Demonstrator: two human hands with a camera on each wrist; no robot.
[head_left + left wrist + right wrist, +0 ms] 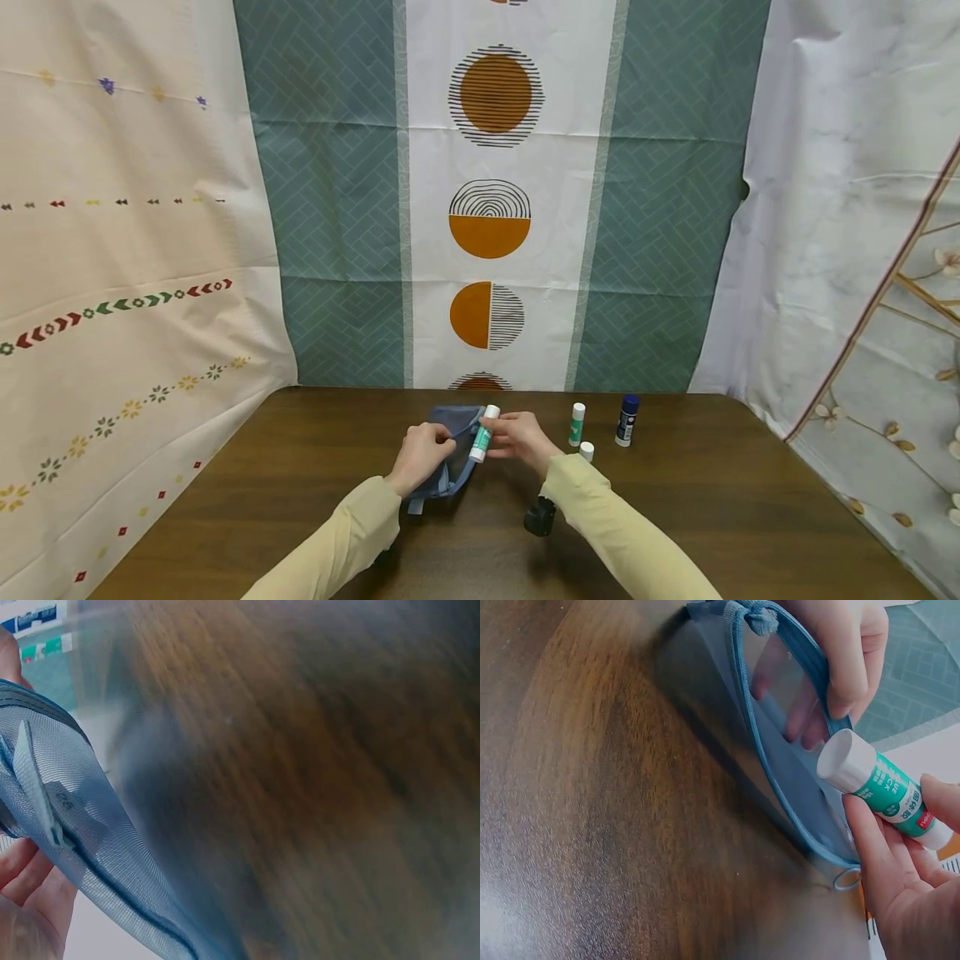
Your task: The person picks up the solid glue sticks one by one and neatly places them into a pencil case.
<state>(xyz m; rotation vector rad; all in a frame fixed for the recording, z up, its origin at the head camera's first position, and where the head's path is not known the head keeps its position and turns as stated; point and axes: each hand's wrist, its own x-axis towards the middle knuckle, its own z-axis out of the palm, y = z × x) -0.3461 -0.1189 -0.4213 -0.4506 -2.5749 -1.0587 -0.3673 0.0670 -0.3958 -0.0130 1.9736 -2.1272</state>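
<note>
My left hand (422, 455) grips the edge of a blue mesh zip pouch (742, 735), its thumb outside and its fingers showing through the sheer fabric. The pouch's zipped mouth gapes towards the right hand. Between thumb and fingers of my right hand (523, 438) is a glue stick (889, 787) with white ends and a green label. It is tilted, one white end right at the pouch's mouth. In the left wrist view the mesh side of the pouch (112, 817) covers part of the left hand.
Right of the hands, a second green-and-white glue stick (577, 425) stands on the wooden table (697, 492). A white cap (587, 450) shows behind the right sleeve. Farther right stands a dark blue tube (627, 421). Patterned cloths (495, 167) hang behind the table.
</note>
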